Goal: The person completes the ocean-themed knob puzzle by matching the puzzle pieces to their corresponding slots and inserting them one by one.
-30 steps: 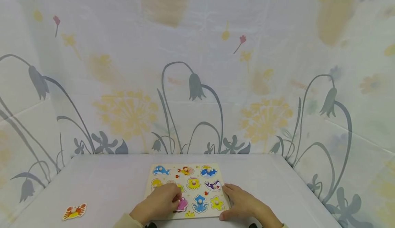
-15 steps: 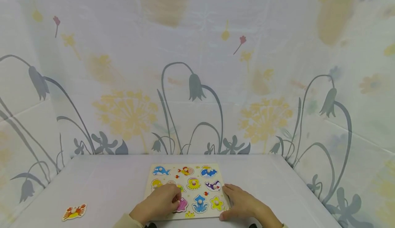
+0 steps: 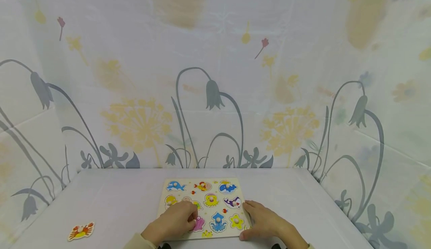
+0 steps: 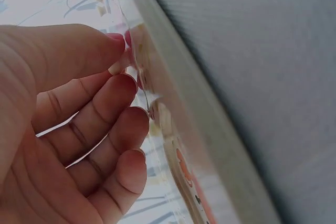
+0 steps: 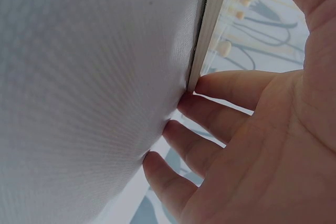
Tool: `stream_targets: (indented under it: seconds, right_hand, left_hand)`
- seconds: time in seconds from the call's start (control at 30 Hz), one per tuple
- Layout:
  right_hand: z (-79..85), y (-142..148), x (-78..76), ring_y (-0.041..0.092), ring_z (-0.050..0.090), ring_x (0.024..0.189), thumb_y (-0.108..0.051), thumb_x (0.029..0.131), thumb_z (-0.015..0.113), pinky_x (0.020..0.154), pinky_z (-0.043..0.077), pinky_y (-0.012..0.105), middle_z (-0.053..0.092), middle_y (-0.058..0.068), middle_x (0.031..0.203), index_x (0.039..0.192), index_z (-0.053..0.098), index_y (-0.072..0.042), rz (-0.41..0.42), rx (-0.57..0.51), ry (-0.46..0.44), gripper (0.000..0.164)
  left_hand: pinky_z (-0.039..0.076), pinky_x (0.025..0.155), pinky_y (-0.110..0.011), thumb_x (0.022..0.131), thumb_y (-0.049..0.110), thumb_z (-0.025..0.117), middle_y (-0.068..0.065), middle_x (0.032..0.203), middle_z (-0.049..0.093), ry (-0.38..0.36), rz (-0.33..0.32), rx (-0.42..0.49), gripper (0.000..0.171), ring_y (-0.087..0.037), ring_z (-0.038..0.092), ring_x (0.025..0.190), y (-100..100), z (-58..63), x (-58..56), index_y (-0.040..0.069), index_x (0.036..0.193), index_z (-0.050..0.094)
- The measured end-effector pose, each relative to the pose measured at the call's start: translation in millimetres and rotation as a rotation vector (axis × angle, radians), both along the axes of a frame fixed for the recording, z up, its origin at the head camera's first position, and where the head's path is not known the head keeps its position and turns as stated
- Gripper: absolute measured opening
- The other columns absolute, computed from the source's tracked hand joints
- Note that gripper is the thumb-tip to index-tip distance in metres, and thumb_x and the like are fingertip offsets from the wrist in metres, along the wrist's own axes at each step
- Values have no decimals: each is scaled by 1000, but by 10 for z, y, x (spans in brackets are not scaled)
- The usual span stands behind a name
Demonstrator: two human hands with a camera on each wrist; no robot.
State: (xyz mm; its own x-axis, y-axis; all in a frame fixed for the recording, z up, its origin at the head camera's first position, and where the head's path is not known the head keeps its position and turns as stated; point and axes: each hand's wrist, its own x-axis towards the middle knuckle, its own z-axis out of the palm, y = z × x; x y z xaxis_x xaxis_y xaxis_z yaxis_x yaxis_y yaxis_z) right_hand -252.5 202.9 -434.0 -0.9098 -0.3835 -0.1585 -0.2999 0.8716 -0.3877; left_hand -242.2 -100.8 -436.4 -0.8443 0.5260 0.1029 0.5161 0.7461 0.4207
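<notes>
A wooden knob puzzle board [image 3: 161,212] with sea-animal pieces lies flat on the table. My left hand [image 3: 177,219] reaches over its near left part. In the left wrist view, thumb and index finger pinch the small wooden knob [image 4: 118,66] of a pink puzzle piece [image 3: 199,223]. That piece lies at its place on the board, partly hidden by the hand. At the board's right edge, my right hand [image 3: 266,221] rests with straight fingers, fingertips on the tablecloth and against the edge, thumb by the near corner.
A crab puzzle piece [image 3: 80,231] with a knob lies apart on the table [image 3: 128,196] at the left. Near the board's edge, the left wrist view shows a recess [image 4: 176,163] with an orange print. A flower-patterned curtain [image 3: 215,136] hangs behind the table.
The pink piece has shifted slightly beneath the left hand and looks flatter on the board. Both hands keep nearly the same positions; the crab piece has not moved.
</notes>
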Motion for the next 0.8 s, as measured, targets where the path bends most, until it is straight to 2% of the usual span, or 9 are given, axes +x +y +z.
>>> stream_targets:
  seconds: [0.63, 0.8]
  right_hand:
    - [-3, 8, 5, 39, 35, 133, -57, 63, 79, 103, 29, 59, 41, 17, 144, 139, 45, -1, 15, -4, 16, 100]
    - [-13, 6, 9, 39, 36, 133, -58, 63, 78, 103, 30, 59, 41, 17, 144, 139, 45, 0, 23, -4, 24, 101]
  left_hand:
    - [36, 60, -23, 84, 19, 69, 11, 66, 45, -33, -13, 16, 8, -4, 43, 67, 1, -4, -31, 24, 79, 64]
    - [37, 60, -23, 83, 20, 69, 11, 68, 45, 2, -27, 24, 5, -3, 42, 67, -42, 1, -6, 21, 86, 65]
